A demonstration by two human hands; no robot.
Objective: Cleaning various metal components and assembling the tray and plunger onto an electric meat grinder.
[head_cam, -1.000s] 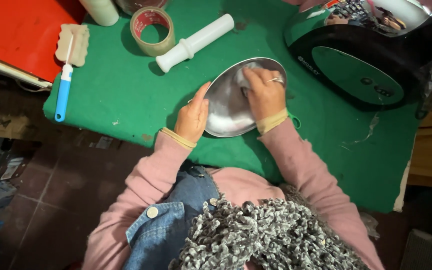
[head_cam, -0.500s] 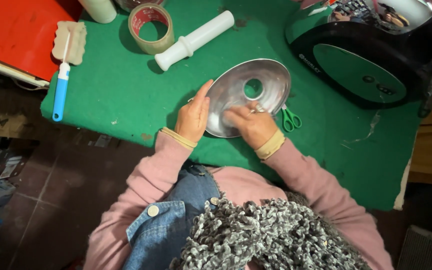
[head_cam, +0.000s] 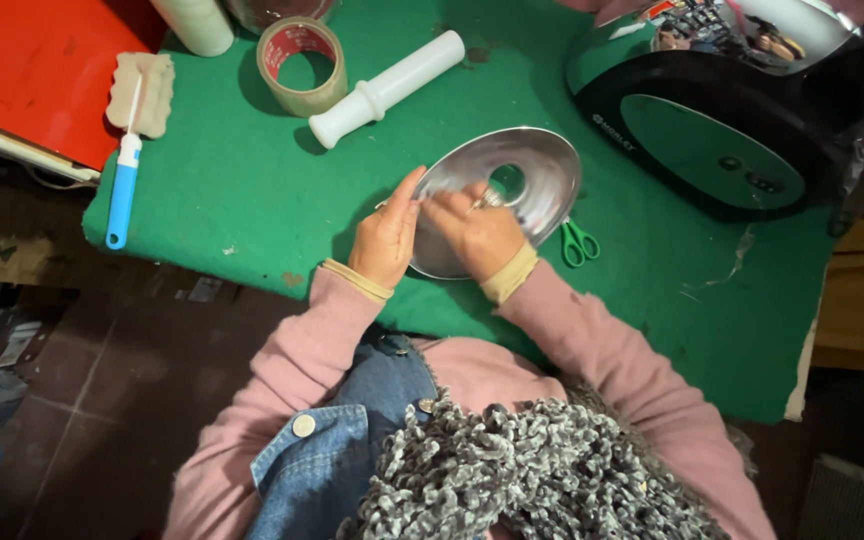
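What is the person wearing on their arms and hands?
Both arms are in soft pink sleeves with lighter, yellowish ribbed cuffs at the wrists. The left hand and right hand are bare, with no gloves. I can't tell here whether there is a ring on a finger.

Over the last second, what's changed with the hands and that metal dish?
The right hand slid from the far rim toward the body, onto the near face of the metal dish, uncovering its centre hole and the green scissors. The left hand stayed on the left rim. Tape roll, white handle and brush stayed put.
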